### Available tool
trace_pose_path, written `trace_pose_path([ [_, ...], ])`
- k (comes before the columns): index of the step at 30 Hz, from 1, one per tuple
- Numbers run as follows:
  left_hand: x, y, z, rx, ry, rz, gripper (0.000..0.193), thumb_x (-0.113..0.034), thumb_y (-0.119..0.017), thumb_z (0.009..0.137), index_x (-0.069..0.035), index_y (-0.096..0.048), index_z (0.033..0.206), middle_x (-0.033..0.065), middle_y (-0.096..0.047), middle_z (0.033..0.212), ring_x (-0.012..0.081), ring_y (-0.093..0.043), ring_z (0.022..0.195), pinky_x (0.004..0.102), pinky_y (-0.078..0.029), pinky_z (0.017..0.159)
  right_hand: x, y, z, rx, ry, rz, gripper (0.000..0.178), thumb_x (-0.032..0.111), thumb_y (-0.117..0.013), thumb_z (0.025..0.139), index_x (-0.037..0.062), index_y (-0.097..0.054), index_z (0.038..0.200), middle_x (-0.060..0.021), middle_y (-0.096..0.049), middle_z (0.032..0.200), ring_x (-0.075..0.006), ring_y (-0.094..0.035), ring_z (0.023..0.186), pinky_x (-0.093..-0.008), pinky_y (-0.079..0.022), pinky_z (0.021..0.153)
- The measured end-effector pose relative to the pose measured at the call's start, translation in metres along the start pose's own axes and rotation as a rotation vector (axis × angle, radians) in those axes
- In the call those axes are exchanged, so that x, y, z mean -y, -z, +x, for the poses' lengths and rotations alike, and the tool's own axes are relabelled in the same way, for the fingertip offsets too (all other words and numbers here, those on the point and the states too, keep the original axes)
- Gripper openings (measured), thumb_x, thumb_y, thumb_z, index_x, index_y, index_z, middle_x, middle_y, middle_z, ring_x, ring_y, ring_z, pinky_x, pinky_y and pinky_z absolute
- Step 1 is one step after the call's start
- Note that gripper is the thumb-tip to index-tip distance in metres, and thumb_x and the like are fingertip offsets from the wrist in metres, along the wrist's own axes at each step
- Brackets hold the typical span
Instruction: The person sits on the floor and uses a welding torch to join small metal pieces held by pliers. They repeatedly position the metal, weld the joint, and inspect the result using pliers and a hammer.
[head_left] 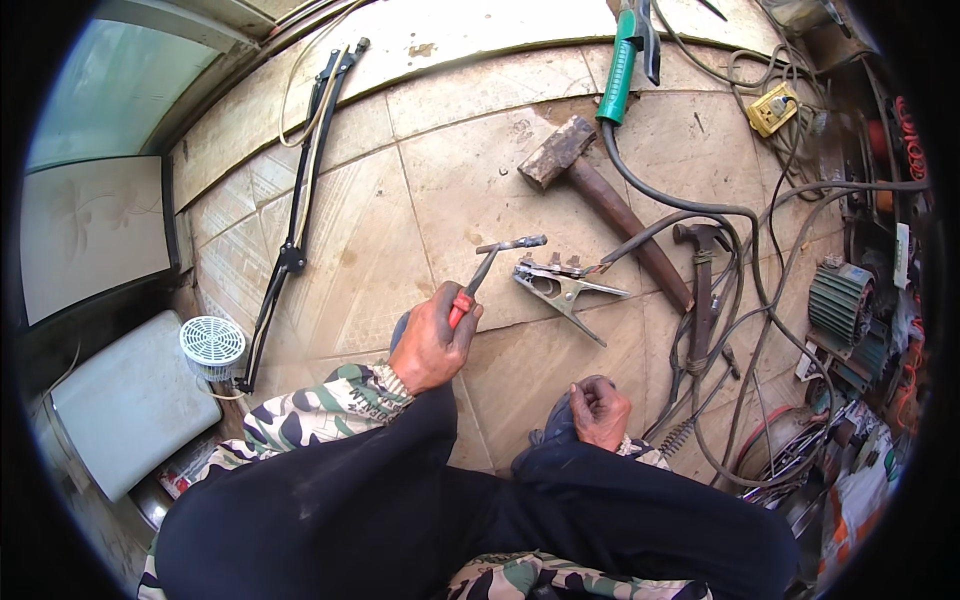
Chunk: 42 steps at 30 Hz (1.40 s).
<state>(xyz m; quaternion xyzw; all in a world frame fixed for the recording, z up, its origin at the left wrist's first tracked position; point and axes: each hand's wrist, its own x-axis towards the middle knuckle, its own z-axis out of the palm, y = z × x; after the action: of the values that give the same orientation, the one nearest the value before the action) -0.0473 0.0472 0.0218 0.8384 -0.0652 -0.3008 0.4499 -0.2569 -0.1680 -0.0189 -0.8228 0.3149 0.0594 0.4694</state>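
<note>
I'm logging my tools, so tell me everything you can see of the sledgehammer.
The sledgehammer lies on the tiled floor. Its blocky, metal-looking head, scuffed and brownish, is its end farthest from the person; the dark brown, wood-looking handle slants back toward the right. A dark cable crosses the handle.

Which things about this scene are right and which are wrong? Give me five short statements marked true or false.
1. The left hand grips a red-handled tool. True.
2. The right hand holds the green-handled tool. False: the green-handled tool lies well away from the right hand.
3. A metal clamp rests on the tiled floor. True.
4. The big hammer has its head nearest the person. False: the head is at the far end.
5. A round white grille is on the person's left. True.
</note>
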Motion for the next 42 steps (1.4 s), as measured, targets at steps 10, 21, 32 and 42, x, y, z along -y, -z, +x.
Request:
trace_pose_path([
  [10,-0.004,-0.001,0.0,-0.04,-0.123,0.047,0.013,-0.007,-0.064,0.092,-0.001,-0.053,0.095,0.0229,-0.061,0.082,0.045,-0.063,0.075,0.0461,-0.049,0.066,0.0,-0.004,0.0,-0.062,0.062,-0.048,0.019,0.009,-0.079,0.084,0.003,-0.062,0.076,-0.0104,-0.057,0.059,-0.023,-0.058,0.05,-0.034,-0.045,0.05],
  [21,-0.005,-0.002,0.001,-0.087,-0.209,0.202,0.014,-0.004,-0.063,0.089,0.0,-0.055,0.099,0.0223,-0.063,0.088,0.0437,-0.066,0.078,0.0464,-0.052,0.068,0.001,-0.003,0.0,-0.064,0.078,-0.074,0.019,0.009,-0.078,0.084,0.003,-0.062,0.076,-0.0113,-0.057,0.059,-0.025,-0.059,0.051,-0.0353,-0.046,0.051],
  [32,-0.01,0.003,0.008,-0.177,-0.354,0.347,0.019,-0.003,-0.067,0.083,-0.001,-0.058,0.1,0.0179,-0.06,0.09,0.0397,-0.063,0.082,0.0463,-0.052,0.068,-0.002,-0.003,0.0,-0.058,0.067,-0.079,0.021,0.011,-0.078,0.085,0.0031,-0.061,0.076,-0.0117,-0.058,0.059,-0.0261,-0.059,0.051,-0.0356,-0.046,0.051],
  [42,0.018,0.004,0.016,0.005,0.047,0.146,0.016,-0.014,-0.064,0.095,-0.001,-0.055,0.093,0.0218,-0.06,0.074,0.0378,-0.058,0.065,0.0432,-0.046,0.062,-0.002,-0.002,0.002,-0.048,0.094,-0.085,0.022,0.016,-0.076,0.088,0.0036,-0.062,0.075,-0.0133,-0.062,0.064,-0.0291,-0.064,0.055,-0.0378,-0.05,0.052],
])
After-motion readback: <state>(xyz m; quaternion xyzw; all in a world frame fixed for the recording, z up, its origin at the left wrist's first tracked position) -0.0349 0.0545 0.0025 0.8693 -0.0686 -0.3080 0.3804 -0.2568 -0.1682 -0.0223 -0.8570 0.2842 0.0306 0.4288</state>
